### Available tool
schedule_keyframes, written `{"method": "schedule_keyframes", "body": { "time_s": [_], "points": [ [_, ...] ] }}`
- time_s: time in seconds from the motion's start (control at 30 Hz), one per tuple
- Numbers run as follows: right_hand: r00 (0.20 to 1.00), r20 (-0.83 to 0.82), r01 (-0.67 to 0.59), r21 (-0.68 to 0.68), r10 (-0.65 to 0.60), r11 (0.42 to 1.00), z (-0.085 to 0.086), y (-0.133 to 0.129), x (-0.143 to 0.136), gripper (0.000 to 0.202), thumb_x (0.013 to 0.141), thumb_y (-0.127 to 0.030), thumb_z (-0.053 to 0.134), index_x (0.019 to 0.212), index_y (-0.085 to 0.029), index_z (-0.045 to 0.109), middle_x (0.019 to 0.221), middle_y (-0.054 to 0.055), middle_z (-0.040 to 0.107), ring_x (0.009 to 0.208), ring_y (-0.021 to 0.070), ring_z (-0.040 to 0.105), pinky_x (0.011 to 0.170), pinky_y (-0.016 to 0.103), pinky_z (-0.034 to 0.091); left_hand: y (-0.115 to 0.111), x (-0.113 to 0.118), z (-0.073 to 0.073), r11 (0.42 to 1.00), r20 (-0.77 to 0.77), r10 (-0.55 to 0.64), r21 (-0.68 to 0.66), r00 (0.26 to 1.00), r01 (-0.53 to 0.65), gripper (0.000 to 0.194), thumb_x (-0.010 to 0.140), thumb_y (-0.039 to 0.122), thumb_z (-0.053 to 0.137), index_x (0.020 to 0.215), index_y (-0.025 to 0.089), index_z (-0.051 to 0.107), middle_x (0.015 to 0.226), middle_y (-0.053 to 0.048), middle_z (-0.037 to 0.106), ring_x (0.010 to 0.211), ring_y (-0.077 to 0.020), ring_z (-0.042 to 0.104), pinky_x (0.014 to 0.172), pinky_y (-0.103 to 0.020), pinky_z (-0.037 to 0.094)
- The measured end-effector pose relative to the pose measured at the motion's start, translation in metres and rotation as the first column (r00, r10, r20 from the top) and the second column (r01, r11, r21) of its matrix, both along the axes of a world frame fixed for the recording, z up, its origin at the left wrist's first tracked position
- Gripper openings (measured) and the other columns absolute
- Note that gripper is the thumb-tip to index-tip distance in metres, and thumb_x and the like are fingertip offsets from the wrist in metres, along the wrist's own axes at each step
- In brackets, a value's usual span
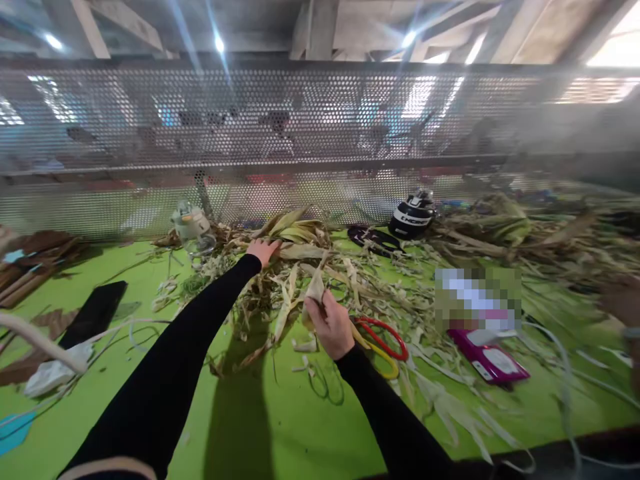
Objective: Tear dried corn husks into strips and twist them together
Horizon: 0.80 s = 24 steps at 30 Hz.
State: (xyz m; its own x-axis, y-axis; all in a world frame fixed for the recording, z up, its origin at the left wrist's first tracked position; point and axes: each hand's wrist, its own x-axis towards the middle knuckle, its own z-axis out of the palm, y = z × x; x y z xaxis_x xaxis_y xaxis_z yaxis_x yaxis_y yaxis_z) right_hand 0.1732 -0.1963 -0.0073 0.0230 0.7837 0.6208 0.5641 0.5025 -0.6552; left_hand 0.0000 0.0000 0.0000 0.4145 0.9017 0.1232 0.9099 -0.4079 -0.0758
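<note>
My left hand (263,252) reaches to the far side of a pile of dried husks (300,230). Its fingers are stretched out and rest on the pale leaves, their tips partly hidden. Closer to me, my right hand (334,327) pinches a pale strip of dried husk (317,287) between thumb and fingers, and the strip points up and away. Beside the right wrist lie scissors (387,340) with red and yellow handle loops, their blades hidden. Loose husk scraps surround both hands.
A clear bottle (193,227) and a black-and-white lidded bottle (413,215) stand near the perforated metal screen (310,120). A black phone (97,310) lies left. A magenta device (493,360) with white cables lies right. Another person's hand (620,300) is at the right edge.
</note>
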Motion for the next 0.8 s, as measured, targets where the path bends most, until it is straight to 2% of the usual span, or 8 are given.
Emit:
{"method": "schedule_keyframes", "body": {
  "time_s": [0.17,0.27,0.43,0.53,0.63,0.8],
  "points": [
    [0.999,0.038,0.022,0.021,-0.023,1.0,-0.001,-0.003,0.0,0.028,0.089,-0.032,0.046,0.067,-0.023,0.032,0.057,-0.005,0.036,0.05,0.0101,0.037,0.049,0.022,0.032,0.033,0.008,0.009,0.998,-0.004,0.046,0.043,0.999,-0.045,0.062,0.085,0.012,0.036,0.145,0.026,0.027,0.134,-0.017,0.049,0.114,-0.0322,0.05,0.094,-0.046,0.035],
    [0.998,0.065,0.015,0.034,-0.017,0.999,-0.002,-0.005,-0.003,0.028,0.089,-0.03,0.047,0.065,-0.023,0.032,0.057,-0.005,0.037,0.05,0.0101,0.038,0.05,0.023,0.031,0.041,0.013,0.006,0.995,0.011,0.073,0.069,0.997,-0.074,0.059,0.087,0.013,0.031,0.145,0.025,0.027,0.135,-0.018,0.048,0.114,-0.0338,0.05,0.093,-0.047,0.035],
    [0.997,0.083,-0.014,0.029,0.012,0.999,-0.004,-0.007,-0.008,0.027,0.088,-0.03,0.047,0.064,-0.022,0.037,0.058,-0.003,0.042,0.052,0.0106,0.04,0.05,0.023,0.032,0.034,0.014,-0.007,0.994,0.019,0.074,0.082,0.997,-0.075,0.059,0.088,0.017,0.03,0.146,0.021,0.024,0.137,-0.02,0.044,0.117,-0.0342,0.046,0.095,-0.047,0.032],
    [0.998,0.065,-0.024,0.018,0.023,1.0,-0.004,-0.007,-0.01,0.028,0.087,-0.03,0.049,0.063,-0.022,0.035,0.056,-0.004,0.04,0.05,0.01,0.038,0.048,0.022,0.031,0.028,0.01,-0.003,0.998,0.018,0.036,0.052,0.999,-0.037,0.062,0.085,0.021,0.038,0.146,0.021,0.024,0.132,-0.018,0.049,0.116,-0.0329,0.046,0.096,-0.046,0.032],
    [0.999,0.029,-0.037,0.002,0.037,0.999,-0.004,-0.005,-0.01,0.029,0.087,-0.03,0.049,0.063,-0.022,0.033,0.055,-0.006,0.036,0.048,0.0092,0.035,0.047,0.022,0.028,0.022,0.006,0.006,1.0,0.043,0.001,0.024,0.999,-0.002,0.063,0.083,0.018,0.042,0.144,0.021,0.029,0.127,-0.016,0.054,0.119,-0.0314,0.043,0.099,-0.044,0.031],
    [0.996,-0.065,-0.06,-0.027,0.059,0.998,-0.004,-0.001,-0.009,0.033,0.084,-0.031,0.052,0.062,-0.023,0.029,0.053,-0.007,0.029,0.047,0.0091,0.029,0.047,0.023,0.025,-0.003,0.007,0.01,1.0,0.191,0.01,0.009,0.981,-0.012,0.059,0.083,0.011,0.042,0.141,0.019,0.036,0.132,-0.016,0.049,0.122,-0.0281,0.041,0.102,-0.041,0.031]
  ]
}}
